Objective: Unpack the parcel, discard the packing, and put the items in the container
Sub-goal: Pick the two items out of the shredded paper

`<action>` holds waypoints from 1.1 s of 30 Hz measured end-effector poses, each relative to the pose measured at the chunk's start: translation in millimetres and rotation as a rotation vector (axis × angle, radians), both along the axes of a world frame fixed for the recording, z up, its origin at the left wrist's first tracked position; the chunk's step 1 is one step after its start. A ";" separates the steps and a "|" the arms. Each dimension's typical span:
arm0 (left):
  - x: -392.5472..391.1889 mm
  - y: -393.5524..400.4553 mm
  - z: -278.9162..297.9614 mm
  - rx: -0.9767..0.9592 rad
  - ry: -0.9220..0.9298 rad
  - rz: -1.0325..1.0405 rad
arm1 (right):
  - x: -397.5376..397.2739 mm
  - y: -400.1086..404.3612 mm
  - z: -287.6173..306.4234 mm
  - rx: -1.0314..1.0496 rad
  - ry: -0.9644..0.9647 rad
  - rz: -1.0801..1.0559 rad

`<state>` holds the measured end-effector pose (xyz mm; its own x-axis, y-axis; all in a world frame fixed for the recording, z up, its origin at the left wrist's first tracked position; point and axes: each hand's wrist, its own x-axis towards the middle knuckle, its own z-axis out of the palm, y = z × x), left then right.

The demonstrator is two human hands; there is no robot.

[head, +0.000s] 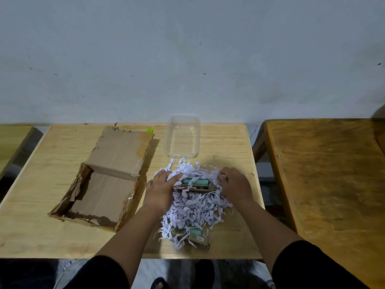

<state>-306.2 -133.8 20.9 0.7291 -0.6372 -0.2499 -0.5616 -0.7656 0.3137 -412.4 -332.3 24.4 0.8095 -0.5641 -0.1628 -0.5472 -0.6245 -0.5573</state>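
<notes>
Head view, near to far. Closest, at the near edge of the pale wooden table: a second green-cylinder item on a brown board, half out from under the heap of white shredded paper packing. Further in, both bare hands on the heap's far part. Left hand flat, fingers spread, touching the left end of the green cylinder on a narrow brown circuit-like board; nothing gripped. Right hand loosely curled at the right end, pressing shreds aside; whether anything is pinched, impossible to tell. Item lying flat and level, uncovered on top, shreds crowding all around.

To the left, the torn brown cardboard parcel box, open, flap folded back, seemingly emptied. Beyond, the clear rectangular plastic container, upright, just past the shreds, nothing inside. A small green object behind the box flap, unidentifiable.

Progress, as a judgement: parcel unpacked, contents tipped out; items not yet lifted, packing not yet discarded, container unfilled. Roughly a third done.
</notes>
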 end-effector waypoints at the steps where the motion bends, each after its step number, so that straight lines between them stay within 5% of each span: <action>1: 0.0 -1.8 2.7 -0.037 -0.007 0.031 | -1.2 -1.0 1.6 -0.001 0.014 -0.008; 5: -0.7 -4.4 15.0 -0.270 -0.101 0.091 | -3.5 3.6 11.2 -0.117 -0.027 0.037; 8: -3.0 -13.4 17.0 -0.470 -0.250 -0.125 | -2.7 14.0 20.2 -0.240 -0.156 0.150; 10: -6.7 -24.6 17.5 -0.516 -0.155 -0.295 | -0.5 21.8 21.9 -0.167 -0.229 0.281; 13: -10.1 -29.4 0.2 -0.416 -0.104 -0.368 | 1.2 30.1 16.2 0.008 -0.153 0.372; 18: -2.7 -8.4 -17.0 -0.212 0.010 -0.163 | -6.5 23.0 1.1 0.035 0.008 0.291; 25: -2.3 -10.4 -8.2 -0.394 -0.174 -0.178 | 6.4 25.5 9.3 -0.138 -0.198 0.310; 33: 11.0 -4.9 -24.2 -0.234 0.030 -0.109 | 2.6 30.3 1.0 -0.037 0.036 0.258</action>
